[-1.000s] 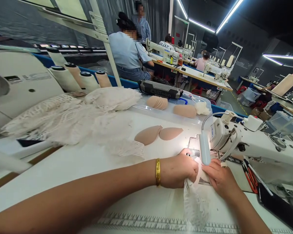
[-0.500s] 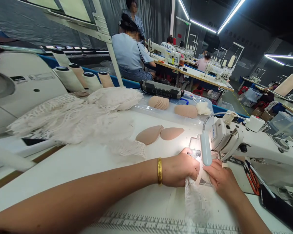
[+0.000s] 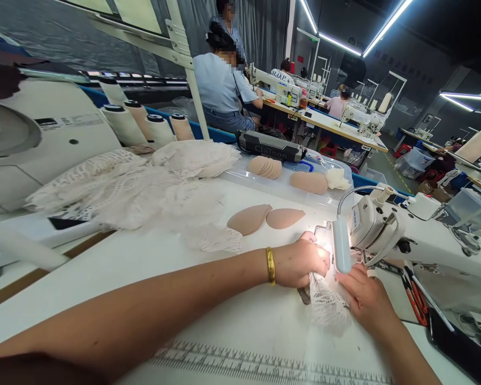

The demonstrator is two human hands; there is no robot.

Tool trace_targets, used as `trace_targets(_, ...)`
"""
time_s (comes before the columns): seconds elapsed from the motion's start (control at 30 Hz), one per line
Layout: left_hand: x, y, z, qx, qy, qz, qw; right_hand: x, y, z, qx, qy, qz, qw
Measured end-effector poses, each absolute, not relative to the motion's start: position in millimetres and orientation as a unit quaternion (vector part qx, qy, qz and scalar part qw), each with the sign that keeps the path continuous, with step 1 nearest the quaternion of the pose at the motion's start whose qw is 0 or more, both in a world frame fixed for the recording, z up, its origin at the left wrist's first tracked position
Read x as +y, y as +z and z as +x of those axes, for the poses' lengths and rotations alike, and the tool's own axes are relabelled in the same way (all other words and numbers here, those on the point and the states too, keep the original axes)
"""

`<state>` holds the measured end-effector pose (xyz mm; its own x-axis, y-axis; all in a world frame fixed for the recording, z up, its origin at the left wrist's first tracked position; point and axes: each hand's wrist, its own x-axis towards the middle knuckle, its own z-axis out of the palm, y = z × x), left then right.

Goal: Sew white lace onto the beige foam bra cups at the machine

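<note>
My left hand (image 3: 300, 263), with a gold bangle on the wrist, is closed on a small piece of white lace (image 3: 326, 306) at the needle of a white sewing machine (image 3: 417, 243). My right hand (image 3: 364, 299) presses and grips the same lace from the right side. The machine's small lamp (image 3: 340, 251) hangs just above my fingers and lights them. Two beige foam cups (image 3: 264, 218) lie on the white table (image 3: 240, 326) just beyond my left hand.
A heap of white lace (image 3: 136, 184) lies at the left beside thread cones (image 3: 144, 125). A clear tray (image 3: 288, 184) holds more beige cups. Red-handled scissors (image 3: 414, 294) and a dark phone (image 3: 460, 347) lie at the right. Other people sew at tables behind.
The lace piece has been drawn up toward the needle and bunched between both hands, with less of it trailing toward me. Both hands have shifted slightly away from me.
</note>
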<state>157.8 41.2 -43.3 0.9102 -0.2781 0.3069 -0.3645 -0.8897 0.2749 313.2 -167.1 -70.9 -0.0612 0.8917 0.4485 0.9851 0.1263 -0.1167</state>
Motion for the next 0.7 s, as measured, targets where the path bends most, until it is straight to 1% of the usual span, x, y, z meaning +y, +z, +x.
trace_targets(0.17,37,-45,153,-0.212,0.179,0.956,0.097,-170,-52,302,-0.778,-0.043,-0.588,0.217)
trace_targets(0.3,37,-49,153,-0.231,0.209,0.949,0.054,-173,-46,295,-0.791,-0.018,-0.575,0.208)
trace_targets(0.53,40,-53,159,-0.221,0.241,0.945,-0.007,-173,-53,299,-0.764,-0.077,-0.599,0.226)
trace_targets(0.7,39,-60,162,-0.201,0.251,0.946,-0.028,-172,-61,305,-0.737,-0.099,-0.629,0.227)
